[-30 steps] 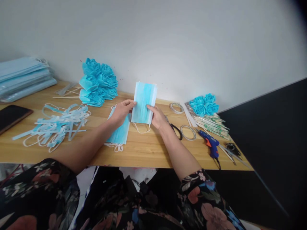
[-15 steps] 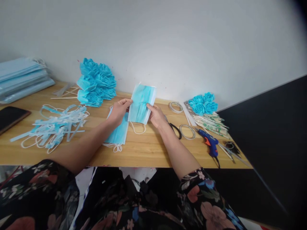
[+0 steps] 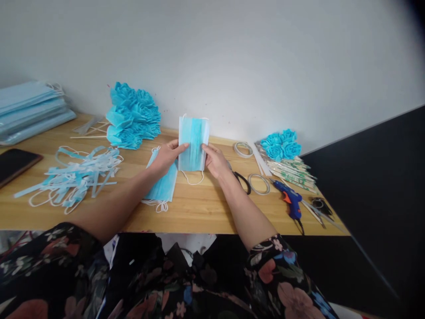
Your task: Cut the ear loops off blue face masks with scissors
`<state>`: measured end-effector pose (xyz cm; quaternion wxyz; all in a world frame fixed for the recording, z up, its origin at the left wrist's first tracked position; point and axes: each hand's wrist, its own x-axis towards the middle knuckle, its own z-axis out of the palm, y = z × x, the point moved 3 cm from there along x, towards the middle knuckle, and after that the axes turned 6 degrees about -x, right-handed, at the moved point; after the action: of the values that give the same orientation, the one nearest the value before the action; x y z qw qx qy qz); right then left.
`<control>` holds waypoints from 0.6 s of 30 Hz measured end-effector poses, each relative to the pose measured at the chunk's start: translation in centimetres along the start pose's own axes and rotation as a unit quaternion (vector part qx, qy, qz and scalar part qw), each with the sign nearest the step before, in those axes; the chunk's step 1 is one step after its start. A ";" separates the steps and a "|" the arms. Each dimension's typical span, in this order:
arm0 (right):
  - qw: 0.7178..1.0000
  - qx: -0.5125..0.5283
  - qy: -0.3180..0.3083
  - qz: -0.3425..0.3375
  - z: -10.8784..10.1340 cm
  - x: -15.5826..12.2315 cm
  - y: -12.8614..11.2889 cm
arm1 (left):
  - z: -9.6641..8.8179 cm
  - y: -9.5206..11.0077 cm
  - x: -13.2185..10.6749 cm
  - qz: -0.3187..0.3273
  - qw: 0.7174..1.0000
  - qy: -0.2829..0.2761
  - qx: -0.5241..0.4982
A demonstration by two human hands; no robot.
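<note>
A light-blue pleated face mask (image 3: 192, 153) is held upright above the table, one white ear loop hanging from its lower edge. My left hand (image 3: 168, 155) pinches its left edge, thumb on the front. On the opposite edge, my right hand (image 3: 214, 158) grips it the same way. Under and beside my left hand lie more blue masks (image 3: 162, 186) on the wood, their ear loops bunched at the near end. Scissors (image 3: 245, 181) with black handles rest close to my right wrist, partly hidden by it.
Cut mask strips and loops (image 3: 83, 170) form a heap at left. Blue paper-like flowers (image 3: 134, 115) stand behind it, and smaller ones (image 3: 281, 144) lie at right over wrapped sticks (image 3: 292, 172). Tape rolls (image 3: 243, 149), a blue glue gun (image 3: 292, 199), a phone (image 3: 18, 164) and stacked masks (image 3: 33, 110) surround the workspace.
The mask has turned from tilted to nearly upright and shifted slightly left. Its pleats lie flatter, and my left thumb reaches further over its front.
</note>
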<state>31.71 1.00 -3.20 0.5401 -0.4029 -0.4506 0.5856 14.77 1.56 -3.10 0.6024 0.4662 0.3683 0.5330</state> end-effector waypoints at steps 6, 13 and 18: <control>1.000 0.000 -0.030 0.005 0.4 -0.3 0.2 | 0.1 -0.3 -0.3 -0.015 0.999 0.011 0.043; 0.999 -0.034 -0.030 -0.013 0.7 -0.6 0.0 | -0.1 -0.7 -0.4 -0.026 0.998 0.034 0.044; 0.999 -0.029 -0.016 -0.010 0.7 -0.6 -0.3 | -0.2 -0.6 -0.2 -0.031 0.998 0.049 0.014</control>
<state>31.22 0.35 -2.72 0.5266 -0.4042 -0.4801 0.5734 14.70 1.39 -3.77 0.5934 0.4363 0.4188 0.5312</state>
